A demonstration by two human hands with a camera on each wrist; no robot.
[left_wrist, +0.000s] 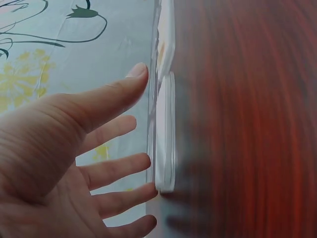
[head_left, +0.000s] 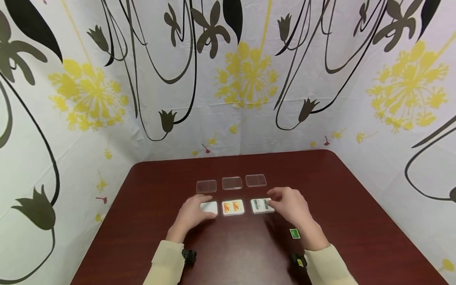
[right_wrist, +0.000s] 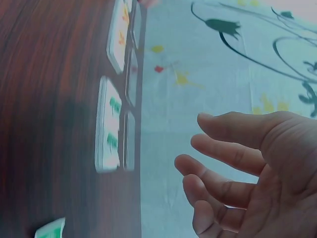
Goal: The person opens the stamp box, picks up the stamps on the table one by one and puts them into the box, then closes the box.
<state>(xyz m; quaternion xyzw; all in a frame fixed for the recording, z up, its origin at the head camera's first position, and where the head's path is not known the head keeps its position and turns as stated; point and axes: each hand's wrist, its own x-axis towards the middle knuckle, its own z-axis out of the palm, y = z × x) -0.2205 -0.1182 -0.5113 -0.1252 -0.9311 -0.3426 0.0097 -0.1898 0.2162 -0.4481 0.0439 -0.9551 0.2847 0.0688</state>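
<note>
My left hand [head_left: 192, 213] is at the left white flat case [head_left: 210, 208], thumb and fingers spread around its near and far sides. In the left wrist view the fingers [left_wrist: 121, 162] stand straight, tips right at the case's edge. My right hand [head_left: 290, 206] hovers over the right end of another white case [head_left: 259, 206] with green pictures on it. The right wrist view shows its fingers [right_wrist: 218, 183] loosely bent, with nothing between them. Between the hands lies a third case [head_left: 233, 214] bearing two orange pictures.
Behind the cases stand three clear, shallow lids or trays [head_left: 232, 183] in a row. A small green square packet [head_left: 295, 233] lies under my right wrist. The dark red table [head_left: 231, 257] meets a flower-patterned cloth [head_left: 242, 130] at the back and sides.
</note>
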